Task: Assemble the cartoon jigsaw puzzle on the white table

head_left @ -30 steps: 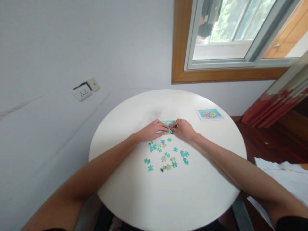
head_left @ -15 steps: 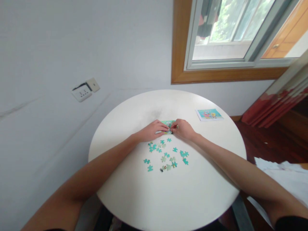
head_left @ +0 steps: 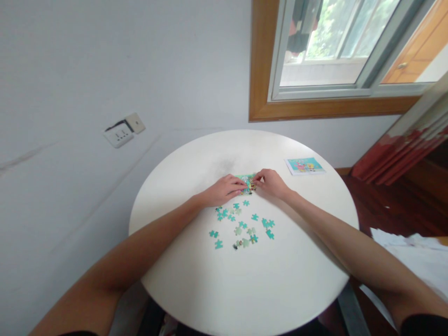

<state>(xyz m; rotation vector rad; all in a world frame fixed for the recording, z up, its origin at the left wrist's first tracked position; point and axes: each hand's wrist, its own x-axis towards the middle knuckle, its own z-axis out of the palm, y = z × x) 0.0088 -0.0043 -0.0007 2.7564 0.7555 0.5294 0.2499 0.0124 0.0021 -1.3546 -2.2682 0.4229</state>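
In my head view I count two hands at one partly assembled jigsaw puzzle [head_left: 249,183], just above the centre of the frame. The left hand [head_left: 224,190] lies over the puzzle's left part, fingers stretched out flat and hiding it from me. The right hand [head_left: 273,183] is at its right edge, thumb and forefinger drawn close together; I cannot tell whether they pinch a piece.

Below sit roughly two dozen loose pieces [head_left: 255,217]; some touch, so I can't fix an exact number. Three cluster right of centre, and a pair and a single one lie at the left.

One picture card [head_left: 304,166] rests on the round white table [head_left: 238,289], right of the hands. Two forearms [head_left: 157,235] cross the table's lower sides, blocking parts of it. I also see one socket [head_left: 120,135] at left, one window [head_left: 325,74] upper right, one curtain [head_left: 392,158] and papers [head_left: 413,261] lower right.
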